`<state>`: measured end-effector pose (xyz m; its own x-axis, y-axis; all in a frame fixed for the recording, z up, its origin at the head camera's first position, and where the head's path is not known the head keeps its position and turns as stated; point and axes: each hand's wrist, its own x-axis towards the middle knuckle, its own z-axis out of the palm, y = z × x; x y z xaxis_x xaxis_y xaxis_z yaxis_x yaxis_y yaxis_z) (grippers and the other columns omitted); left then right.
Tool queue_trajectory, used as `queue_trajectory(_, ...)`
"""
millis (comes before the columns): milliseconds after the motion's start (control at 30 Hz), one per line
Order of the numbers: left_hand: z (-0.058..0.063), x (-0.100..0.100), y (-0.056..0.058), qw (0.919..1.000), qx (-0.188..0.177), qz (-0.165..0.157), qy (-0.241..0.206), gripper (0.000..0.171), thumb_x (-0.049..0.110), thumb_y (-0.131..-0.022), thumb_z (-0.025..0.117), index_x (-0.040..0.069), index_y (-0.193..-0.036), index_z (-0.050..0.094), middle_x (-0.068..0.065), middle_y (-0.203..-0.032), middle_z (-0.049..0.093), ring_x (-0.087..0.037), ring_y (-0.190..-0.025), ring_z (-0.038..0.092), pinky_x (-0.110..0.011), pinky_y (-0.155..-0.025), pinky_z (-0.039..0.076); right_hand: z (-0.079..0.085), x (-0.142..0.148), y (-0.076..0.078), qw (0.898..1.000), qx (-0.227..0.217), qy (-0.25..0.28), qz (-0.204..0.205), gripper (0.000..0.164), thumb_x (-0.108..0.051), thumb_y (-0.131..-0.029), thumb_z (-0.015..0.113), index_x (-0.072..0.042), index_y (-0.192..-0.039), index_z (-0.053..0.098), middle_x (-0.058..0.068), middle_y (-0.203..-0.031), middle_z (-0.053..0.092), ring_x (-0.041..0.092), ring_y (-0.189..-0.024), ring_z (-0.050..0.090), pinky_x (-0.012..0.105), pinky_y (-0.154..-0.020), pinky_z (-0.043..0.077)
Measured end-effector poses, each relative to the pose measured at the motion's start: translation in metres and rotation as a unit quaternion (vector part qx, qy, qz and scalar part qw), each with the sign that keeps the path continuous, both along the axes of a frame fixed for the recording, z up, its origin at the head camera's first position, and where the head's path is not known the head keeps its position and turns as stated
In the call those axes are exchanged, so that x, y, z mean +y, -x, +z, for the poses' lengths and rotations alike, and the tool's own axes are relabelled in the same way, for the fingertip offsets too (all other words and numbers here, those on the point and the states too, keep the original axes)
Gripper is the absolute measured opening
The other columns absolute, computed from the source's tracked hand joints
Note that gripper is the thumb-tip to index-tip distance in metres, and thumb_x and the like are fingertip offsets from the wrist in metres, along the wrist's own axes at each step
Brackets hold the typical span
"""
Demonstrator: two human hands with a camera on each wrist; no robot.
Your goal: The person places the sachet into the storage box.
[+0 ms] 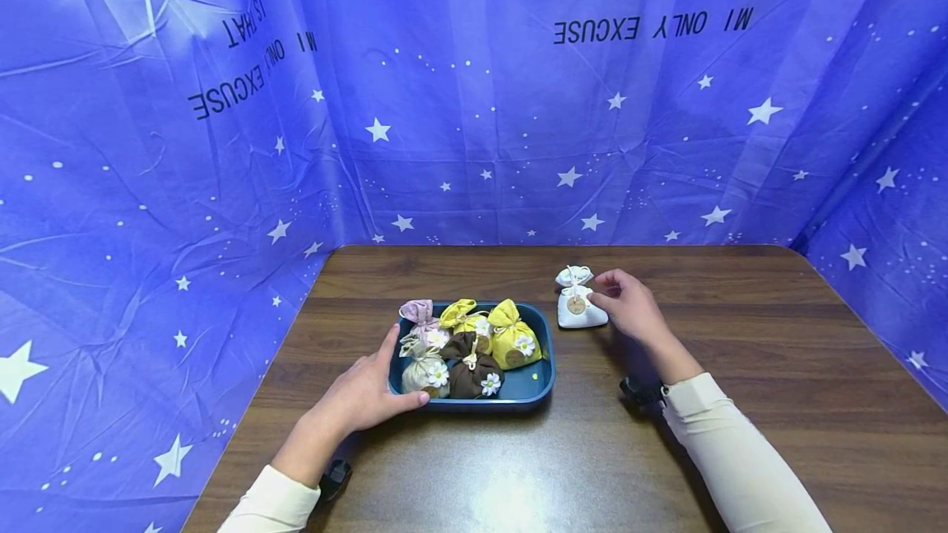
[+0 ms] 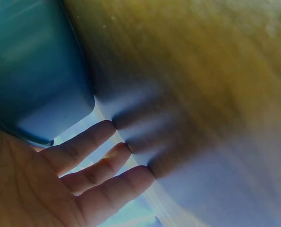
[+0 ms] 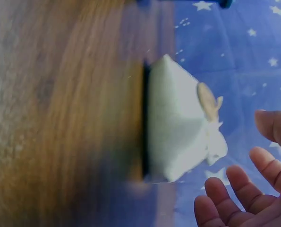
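Note:
A white drawstring pouch [image 1: 587, 319] with a round wooden tag [image 1: 577, 306] stands on the table, right of a dark blue tray [image 1: 523, 386]. Close by its right side is my right hand [image 1: 629, 308]; in the right wrist view, loosely bent fingers [image 3: 244, 184] spread near the pouch's tied neck with a gap between. My left hand [image 1: 360, 391] rests against the tray's left end, thumb along the front rim and index finger at the left rim. Its other fingers [image 2: 116, 189] reach down to the table, extended, in the left wrist view.
Inside the tray sit several tied pouches: a lilac one [image 1: 420, 312], two yellow ones [image 1: 511, 340], a beige one [image 1: 422, 370] and a dark brown one [image 1: 462, 377], some with white flowers. Behind the brown wooden table [image 1: 474, 266] hangs a blue star-patterned curtain [image 1: 481, 146].

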<state>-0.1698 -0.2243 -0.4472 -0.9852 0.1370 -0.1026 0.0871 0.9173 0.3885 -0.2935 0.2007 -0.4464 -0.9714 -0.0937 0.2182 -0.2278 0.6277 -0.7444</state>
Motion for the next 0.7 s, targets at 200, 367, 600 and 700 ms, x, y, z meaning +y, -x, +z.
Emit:
queue_trajectory(200,0.001,0.001,-0.001,1.0,0.004,-0.002,0.001,0.127,0.078,-0.069,0.069,0.013,-0.161,0.009,-0.031,-0.127,0.058,-0.044,-0.118,0.056,-0.057,-0.094,0.046,-0.014,0.003,0.013,1.0,-0.025,0.004,0.003,0.035,-0.016,-0.091,0.07,0.006,-0.117,0.06,0.025,-0.115,0.064,0.04,-0.107,0.061,0.051,-0.092,0.045)
queue_trajectory(367,0.002,0.001,0.0,1.0,0.004,-0.001,0.001,0.126,0.077,-0.07,0.07,0.014,-0.161,0.009,-0.032,-0.127,0.058,-0.044,-0.118,0.056,-0.058,-0.094,0.045,-0.02,0.001,0.02,0.999,-0.043,0.024,0.01,0.036,-0.016,-0.091,0.07,0.007,-0.117,0.059,0.026,-0.116,0.063,0.042,-0.11,0.06,0.05,-0.094,0.045)
queue_trajectory(600,0.001,0.001,0.0,1.0,0.004,0.001,0.001,0.126,0.077,-0.07,0.07,0.014,-0.161,0.008,-0.032,-0.128,0.057,-0.046,-0.12,0.054,-0.059,-0.095,0.045,-0.023,-0.002,0.026,0.996,-0.07,0.042,0.02,0.036,-0.016,-0.092,0.07,0.008,-0.117,0.058,0.028,-0.119,0.062,0.042,-0.113,0.059,0.046,-0.092,0.047)
queue_trajectory(700,0.002,0.001,0.0,1.0,0.003,0.002,-0.001,0.126,0.076,-0.07,0.07,0.015,-0.161,0.008,-0.032,-0.129,0.057,-0.045,-0.12,0.055,-0.058,-0.095,0.045,-0.024,-0.003,0.028,0.996,-0.078,0.046,0.027,0.034,-0.015,-0.093,0.069,0.008,-0.116,0.058,0.027,-0.119,0.061,0.042,-0.113,0.058,0.042,-0.089,0.047)
